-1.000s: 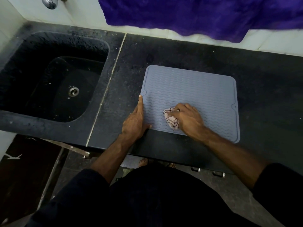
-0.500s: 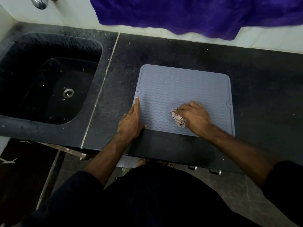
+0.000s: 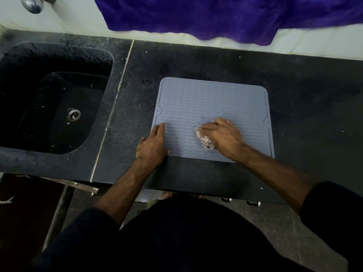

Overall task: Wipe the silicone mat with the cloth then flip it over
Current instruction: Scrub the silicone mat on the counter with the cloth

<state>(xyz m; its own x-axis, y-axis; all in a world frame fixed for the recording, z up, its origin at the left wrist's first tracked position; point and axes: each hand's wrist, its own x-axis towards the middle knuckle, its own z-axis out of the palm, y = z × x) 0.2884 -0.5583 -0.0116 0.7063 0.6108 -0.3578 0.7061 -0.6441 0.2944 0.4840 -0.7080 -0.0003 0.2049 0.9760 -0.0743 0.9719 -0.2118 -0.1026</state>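
Observation:
A grey-blue silicone mat (image 3: 206, 101) with a wavy ridge pattern lies flat on the black counter (image 3: 304, 85). My left hand (image 3: 152, 145) rests flat on the mat's near left corner, fingers straight, pressing it down. My right hand (image 3: 223, 135) grips a small bunched pale patterned cloth (image 3: 204, 140) and presses it on the mat's near middle. Part of the cloth is hidden under my right palm.
A black sink (image 3: 55, 107) with a metal drain (image 3: 74, 114) is sunk into the counter at the left. A tap (image 3: 32, 4) sticks out at the top left. A purple cloth (image 3: 225, 16) hangs on the back wall. The counter's front edge runs just below the mat.
My right hand has slid the cloth to the right and slightly farther up the mat. My left hand stays on the near left corner.

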